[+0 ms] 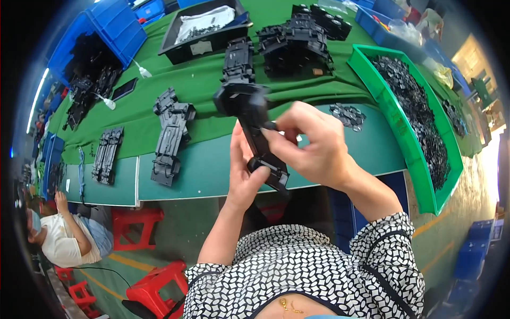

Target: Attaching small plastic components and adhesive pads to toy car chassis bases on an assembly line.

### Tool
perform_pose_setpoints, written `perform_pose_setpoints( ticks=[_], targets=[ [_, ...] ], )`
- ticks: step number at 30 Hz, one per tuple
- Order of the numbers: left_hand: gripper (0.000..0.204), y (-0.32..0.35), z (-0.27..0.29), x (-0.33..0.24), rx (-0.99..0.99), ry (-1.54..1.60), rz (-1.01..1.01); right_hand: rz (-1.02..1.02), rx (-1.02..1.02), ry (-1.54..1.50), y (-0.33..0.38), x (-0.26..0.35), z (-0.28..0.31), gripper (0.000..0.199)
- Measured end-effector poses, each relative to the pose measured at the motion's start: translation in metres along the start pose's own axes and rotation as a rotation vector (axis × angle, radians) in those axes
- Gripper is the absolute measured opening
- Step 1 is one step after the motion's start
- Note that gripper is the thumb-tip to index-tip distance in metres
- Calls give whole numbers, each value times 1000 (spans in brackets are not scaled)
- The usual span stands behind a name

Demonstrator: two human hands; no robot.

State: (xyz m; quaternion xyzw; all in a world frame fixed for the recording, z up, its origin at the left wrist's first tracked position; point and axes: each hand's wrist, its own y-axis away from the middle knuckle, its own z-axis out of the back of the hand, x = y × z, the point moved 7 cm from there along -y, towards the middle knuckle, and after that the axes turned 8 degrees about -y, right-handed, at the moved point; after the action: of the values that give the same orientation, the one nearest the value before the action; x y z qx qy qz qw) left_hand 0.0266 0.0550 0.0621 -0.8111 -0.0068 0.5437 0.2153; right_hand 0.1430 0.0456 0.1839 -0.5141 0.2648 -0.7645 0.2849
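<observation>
A long black frame (257, 135) is held up in front of the person's body, over the near edge of the table. The left hand (243, 183) is clamped on its lower end, thumb across the top; the right hand (319, 146) has thumb and fingers drawn together against its side, though whether they pinch a separate small piece I cannot tell. The table (212, 175) has a smooth teal-green top, its farther part covered by a rumpled green cloth (204, 80). To the left, two sets of black frames (172, 135) lie lengthwise, partly on the cloth and partly on the bare top. Farther left, a blue crate (119, 29) stands tipped on its side, dark parts spilling from its mouth, with a flat dark device (125, 89) nearby. Across the far side sit a black tray (212, 43) with white lining and a heap of black assemblies (297, 42). On the right, a small pile of black pieces (348, 116) lies near a long green bin (393, 114) filled with similar bits. Beyond the table, red stools (135, 228) stand on a green floor (435, 244) with yellow lines, and a co-worker (69, 234) in a pale top sits at the left.
</observation>
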Motion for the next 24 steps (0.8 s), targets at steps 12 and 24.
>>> perform_pose_setpoints(
  ticks=[12,24],
  targets=[
    [71,29,-7,-4,41,-369,364,237,51,171,13,9,-26,19],
    [73,-1,24,7,-216,455,233,-332,-44,496,78,-116,139,12]
  ],
)
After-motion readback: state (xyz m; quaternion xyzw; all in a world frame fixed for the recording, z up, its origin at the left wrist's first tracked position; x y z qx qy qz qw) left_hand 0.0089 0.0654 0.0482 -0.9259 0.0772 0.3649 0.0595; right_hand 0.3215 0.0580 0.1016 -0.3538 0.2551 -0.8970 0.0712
